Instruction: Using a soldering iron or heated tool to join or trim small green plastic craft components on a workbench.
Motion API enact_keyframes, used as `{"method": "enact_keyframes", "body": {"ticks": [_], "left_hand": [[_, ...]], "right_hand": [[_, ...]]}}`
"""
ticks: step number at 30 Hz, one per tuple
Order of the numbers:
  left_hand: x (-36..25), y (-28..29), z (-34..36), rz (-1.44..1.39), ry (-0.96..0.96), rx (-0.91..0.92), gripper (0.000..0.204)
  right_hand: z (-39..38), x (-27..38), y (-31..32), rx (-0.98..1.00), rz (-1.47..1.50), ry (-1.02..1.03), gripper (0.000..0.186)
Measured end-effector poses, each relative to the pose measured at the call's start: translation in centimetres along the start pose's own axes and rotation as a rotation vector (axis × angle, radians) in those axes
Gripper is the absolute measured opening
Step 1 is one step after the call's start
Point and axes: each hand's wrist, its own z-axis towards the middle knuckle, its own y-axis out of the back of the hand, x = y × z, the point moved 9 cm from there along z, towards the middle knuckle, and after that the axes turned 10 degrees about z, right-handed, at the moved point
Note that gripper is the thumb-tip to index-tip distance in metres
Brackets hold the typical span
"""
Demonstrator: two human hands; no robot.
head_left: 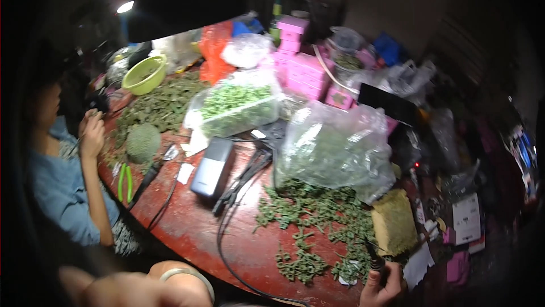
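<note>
My right hand [385, 287] is at the lower right table edge, its fingers closed around a slim dark tool [376, 259] whose exact kind I cannot make out. The tool's tip points up toward a tan, sponge-like block [393, 222]. Beside it, small green pieces [323, 216] lie in a loose spread on the red table [261, 256]. My left hand [128, 290] is low at the left, close up and smeared, so its fingers cannot be read. A pale bangle [190, 276] circles the wrist there.
A clear bag [335, 142] of green pieces sits mid-table, left of a black screen [386, 104]. A power bank [213, 168], cables, green-handled pliers [125, 182] and a green-filled tub [235, 108] lie leftward. Pink boxes [306, 74] stand behind. Another person's hand [92, 134] is at left.
</note>
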Motion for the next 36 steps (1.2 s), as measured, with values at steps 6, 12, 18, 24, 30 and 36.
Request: {"method": "enact_keyframes", "body": {"ticks": [6,12,18,24,30,36], "left_hand": [[11.9,5.6,3.5,0.777,0.195,-0.027,0.027],[15.4,11.8,2.3,0.552,0.456,-0.196,0.022],[16.5,10.5,2.0,0.636,0.505,-0.052,0.023],[15.9,11.0,1.5,0.814,0.461,-0.042,0.025],[15.6,8.3,2.5,1.143,0.281,0.135,0.038],[14.1,6.8,2.8,1.315,0.147,0.206,0.033]], "right_hand": [[0.3,-2.7,0.4,0.065,-0.148,-0.144,0.04],[1.6,-5.4,5.6,-0.035,-0.498,-0.195,0.026],[1.4,-4.9,5.1,-0.086,-0.281,-0.156,0.023],[1.9,-2.0,-2.5,0.115,0.045,-0.33,0.02],[3.2,0.7,-5.3,0.296,0.27,-0.299,0.021],[2.6,1.3,-6.0,0.309,0.309,-0.231,0.02]]}}
